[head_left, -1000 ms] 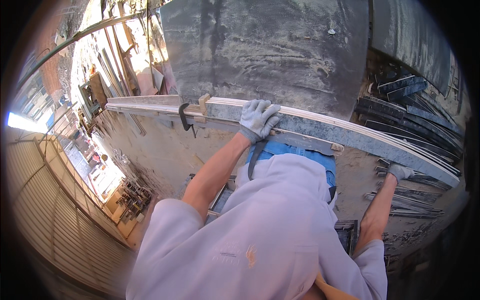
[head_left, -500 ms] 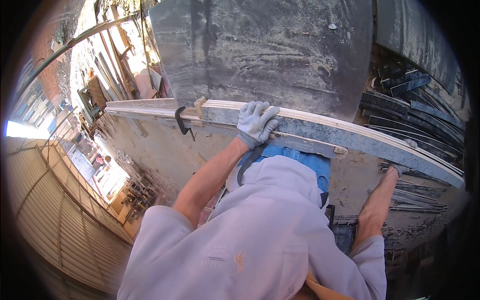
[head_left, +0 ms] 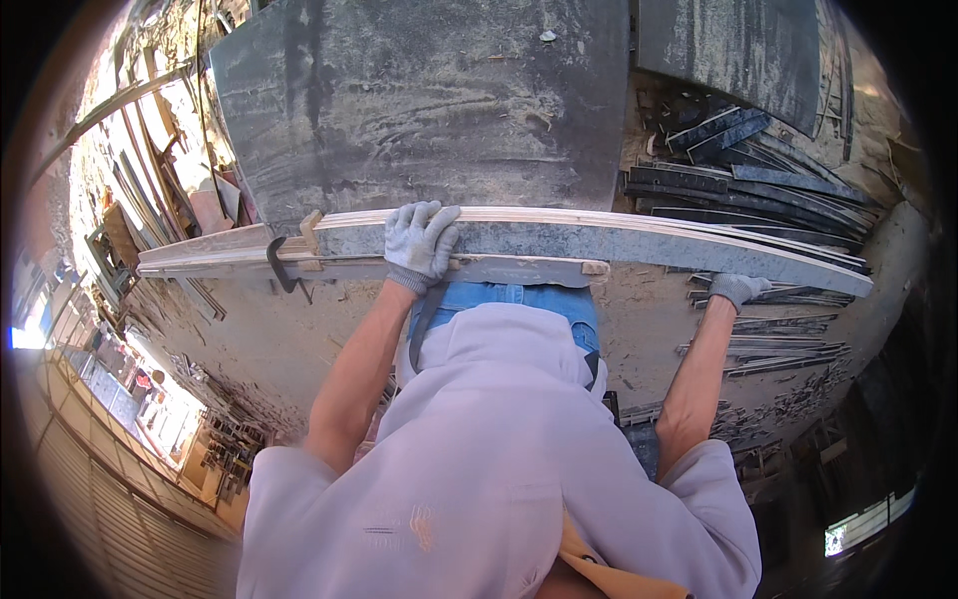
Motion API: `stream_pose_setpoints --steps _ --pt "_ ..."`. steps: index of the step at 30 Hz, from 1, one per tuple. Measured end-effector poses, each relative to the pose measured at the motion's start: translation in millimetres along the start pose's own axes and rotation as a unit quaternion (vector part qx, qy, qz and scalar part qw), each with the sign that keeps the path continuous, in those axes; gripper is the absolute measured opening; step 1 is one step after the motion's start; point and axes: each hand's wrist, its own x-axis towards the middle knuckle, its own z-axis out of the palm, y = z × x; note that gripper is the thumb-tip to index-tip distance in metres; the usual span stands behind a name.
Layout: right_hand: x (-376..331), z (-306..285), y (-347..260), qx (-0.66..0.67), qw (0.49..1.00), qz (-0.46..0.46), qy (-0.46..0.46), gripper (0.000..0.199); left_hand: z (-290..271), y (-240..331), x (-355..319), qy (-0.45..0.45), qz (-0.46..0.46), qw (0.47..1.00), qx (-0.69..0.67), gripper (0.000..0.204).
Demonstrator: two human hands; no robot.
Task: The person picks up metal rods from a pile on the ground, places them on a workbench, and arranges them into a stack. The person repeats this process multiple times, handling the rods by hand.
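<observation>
A stack of long, dark-faced plywood strips [head_left: 589, 240] with pale edges stands on edge across my front. My left hand [head_left: 421, 243], in a grey-white glove, is closed over the top of the strips, its fingers bent across their edges. My right hand [head_left: 736, 289], gloved too, is at the lower edge of the strips toward their right end. One finger there points right, and no fingertips show over the top edge; whether it touches the strips is unclear. Left of my left hand are a wooden block [head_left: 311, 232] and a dark clamp [head_left: 277, 262].
Beyond the strips lies a large dusty dark panel [head_left: 429, 110]. Dark offcuts [head_left: 738, 180] are heaped at the far right, with more strips [head_left: 788, 344] on the ground below my right hand. Scrap boards [head_left: 140, 170] lean at the far left.
The view has swung, so the scene sits further left. My right hand's fingertips, earlier over the top edge of the strips, are now below them. My left hand keeps its hold.
</observation>
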Motion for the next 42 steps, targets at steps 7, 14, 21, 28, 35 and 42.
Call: stream_pose_setpoints --steps 7,14,21,28,35,42 --pt "-22.3 17.1 7.3 0.022 1.000 -0.004 -0.022 0.094 -0.3 6.7 0.6 0.040 0.018 0.999 0.009 0.027" --pt "-12.7 7.8 6.6 0.019 0.997 0.038 -0.069 0.095 7.3 9.8 -5.4 0.072 0.048 0.996 0.033 0.026" --pt "-56.6 3.4 -10.7 -0.065 0.985 0.135 -0.085 0.089 15.2 0.9 -15.8 0.084 0.045 0.994 0.056 0.024" --pt "-159.9 -13.8 -35.5 -0.679 0.349 -0.613 -0.206 0.088 21.7 -6.4 -25.0 0.109 0.057 0.990 0.065 0.024" --pt "-107.0 29.0 -17.4 -0.774 0.145 -0.537 -0.303 0.050 29.5 -9.5 -22.6 0.093 0.061 0.992 0.063 0.027" --pt "-109.1 28.6 -13.8 -0.762 0.161 -0.556 -0.291 0.037 30.4 -7.7 -22.1 0.111 0.067 0.989 0.070 0.025"
